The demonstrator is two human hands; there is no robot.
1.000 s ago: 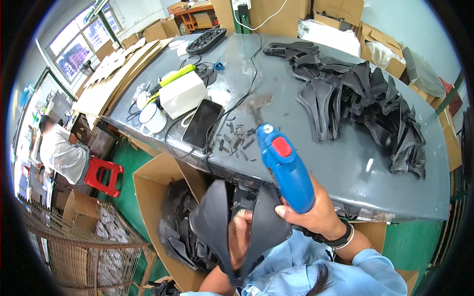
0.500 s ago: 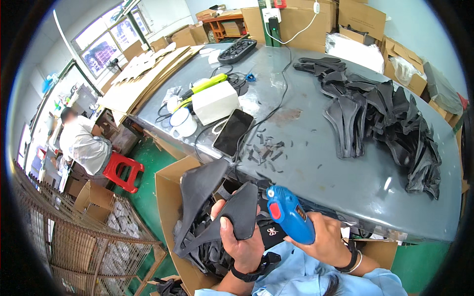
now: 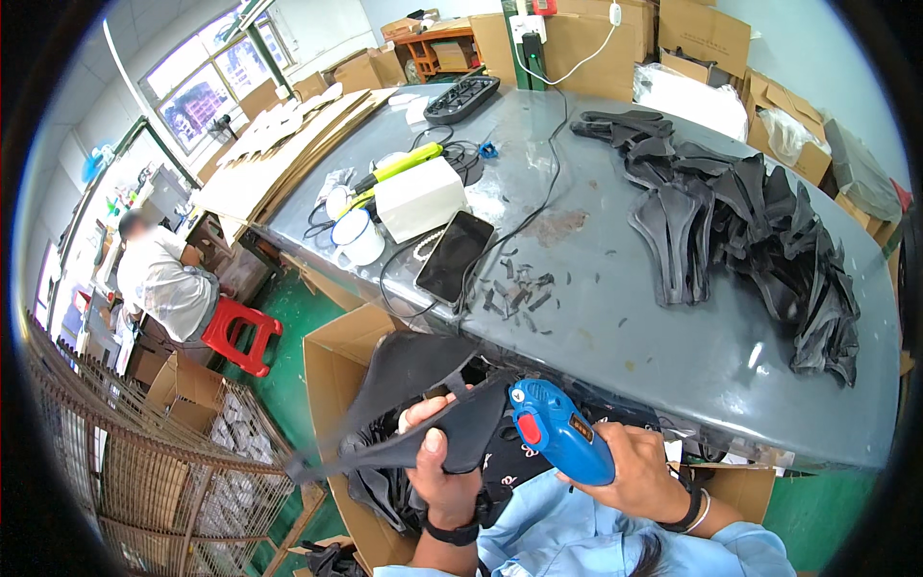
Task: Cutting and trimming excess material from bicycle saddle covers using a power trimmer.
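My left hand [image 3: 444, 476] is closed on a black bicycle-saddle-shaped piece [image 3: 465, 435], the thumb pressed on its face. The piece's long narrow nose points left and is blurred. My right hand [image 3: 646, 473] grips a blue cordless power tool [image 3: 567, 438] with a red button. The tool's front end is close beside the wide end of the piece; I cannot tell whether they touch. Behind my left hand, another larger black piece [image 3: 404, 370] slants over an open cardboard box [image 3: 327, 361] holding more black pieces.
A grey table [image 3: 596, 332] carries small black offcuts [image 3: 519, 293], a phone [image 3: 456, 258], a white mug [image 3: 358, 238] and a cable. Several black saddle-shaped pieces [image 3: 760, 226] lie heaped at its right. A person [image 3: 165, 274] sits on a red stool [image 3: 242, 335] at far left.
My left hand has turned the black piece so its nose swings out left and its wide end tilts. The blue power tool has shifted slightly down, staying close to the piece.
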